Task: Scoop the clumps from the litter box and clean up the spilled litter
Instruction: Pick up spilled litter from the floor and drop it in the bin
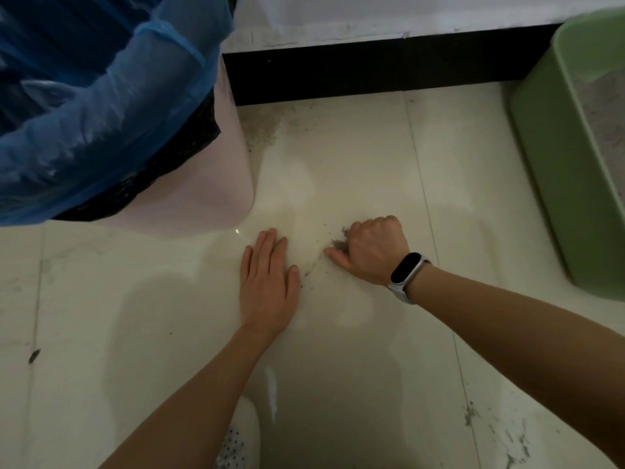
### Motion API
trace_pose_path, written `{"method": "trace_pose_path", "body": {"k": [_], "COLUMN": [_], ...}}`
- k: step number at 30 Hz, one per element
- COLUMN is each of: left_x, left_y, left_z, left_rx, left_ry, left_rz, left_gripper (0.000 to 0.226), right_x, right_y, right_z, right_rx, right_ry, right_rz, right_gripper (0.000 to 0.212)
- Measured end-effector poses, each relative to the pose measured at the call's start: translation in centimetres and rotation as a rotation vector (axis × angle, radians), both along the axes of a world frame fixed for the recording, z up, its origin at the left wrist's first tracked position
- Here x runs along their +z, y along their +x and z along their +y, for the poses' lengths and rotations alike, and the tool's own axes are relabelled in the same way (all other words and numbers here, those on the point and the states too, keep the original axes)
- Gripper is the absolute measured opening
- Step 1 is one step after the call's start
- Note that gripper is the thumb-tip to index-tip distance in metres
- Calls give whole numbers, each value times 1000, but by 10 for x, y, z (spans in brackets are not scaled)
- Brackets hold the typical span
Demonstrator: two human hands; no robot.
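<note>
Spilled litter (338, 245) lies mid-frame on the pale floor tiles (355, 157), a small grey pile with loose grains trailing down-left. The right hand (375, 252), smartwatch (406, 272) on its wrist, sits on that pile with fingers curled under and thumb out along the floor; it looks to be pinching or raking grains together, though what's inside the curl is hidden. The left hand (267, 282) lies flat on the tile just left of the pile, fingers straight and close together, holding nothing, likely acting as a wall.

More litter dust (263, 130) sits in the upper middle against the dark baseboard (372, 72), beside the pink bin (209, 184) with the blue bag (101, 106) at upper left. The green litter box (554, 184) stands at the right edge, well apart from the hands. Further scattered grains (473, 414) at lower right.

Handling guess: litter is light, dry, granular and rolls on glossy tile, so no solid grip point. Gather it into a heap first, then pinch or cup from underneath the edges; grains will leak between fingers, so small loads to the bin.
</note>
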State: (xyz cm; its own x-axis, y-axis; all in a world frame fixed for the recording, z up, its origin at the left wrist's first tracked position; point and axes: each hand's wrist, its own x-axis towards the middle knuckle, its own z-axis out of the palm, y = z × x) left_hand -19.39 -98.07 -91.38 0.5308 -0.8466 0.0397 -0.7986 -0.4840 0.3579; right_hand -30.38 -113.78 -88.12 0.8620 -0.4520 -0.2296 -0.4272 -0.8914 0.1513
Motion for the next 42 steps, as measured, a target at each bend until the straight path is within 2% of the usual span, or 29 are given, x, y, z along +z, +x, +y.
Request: {"method": "trace_pose_path", "body": {"k": [3, 7, 11, 14, 15, 17, 18, 21, 23, 25, 27, 30, 34, 38, 40, 42], "left_x": [1, 5, 9, 14, 17, 23, 24, 22, 16, 11, 9, 11, 7, 7, 6, 10], "left_y": [-1, 3, 7, 7, 6, 2, 0, -5, -9, -15, -26, -48, -66, -65, -56, -43], "left_z": [-1, 0, 1, 3, 4, 6, 8, 14, 20, 26, 26, 11, -36, -69, -72, -66], "left_rx": [12, 3, -15, 50, 93, 148, 152, 102, 62, 87, 114, 72, 39, -100, -188, -245], "left_ry": [-2, -2, 7, 22, 31, 44, 49, 81, 139, 221, 290, 363, 355, 331, 294, 177], "left_rz": [33, 80, 83, 88, 108, 133, 131, 73, -13, -60, -36, -4, 2, -15, 4, 91], "left_gripper": [51, 49, 48, 48, 50, 52, 52, 52, 60, 71, 75, 80, 90, 97, 95, 88], "right_x": [7, 2, -1, -1, 7, 8, 5, 13, 18, 21, 21, 20, 19, 17, 16, 15], "right_y": [12, 10, 11, 12, 12, 10, 8, -2, -11, -21, -32, -42, -51, -65, -70, -73], "right_z": [5, 11, 15, 15, 15, 10, 8, 8, 6, 2, -3, -9, -22, -30, -31, -30], "right_rx": [-32, -24, -20, -1, 11, 95, 85, -85, -245, -340, -439, -611, -816, -928, -947, -968], "right_ry": [140, 25, 8, 89, 62, 130, 167, 279, 317, 306, 270, 322, 395, 455, 475, 493], "right_rz": [47, 33, 23, 20, 78, 94, 88, -106, -223, -223, -261, -355, -487, -517, -512, -515], "right_gripper": [54, 42, 35, 36, 32, 6, 13, 28, 33, 34, 38, 41, 49, 49, 49, 49]}}
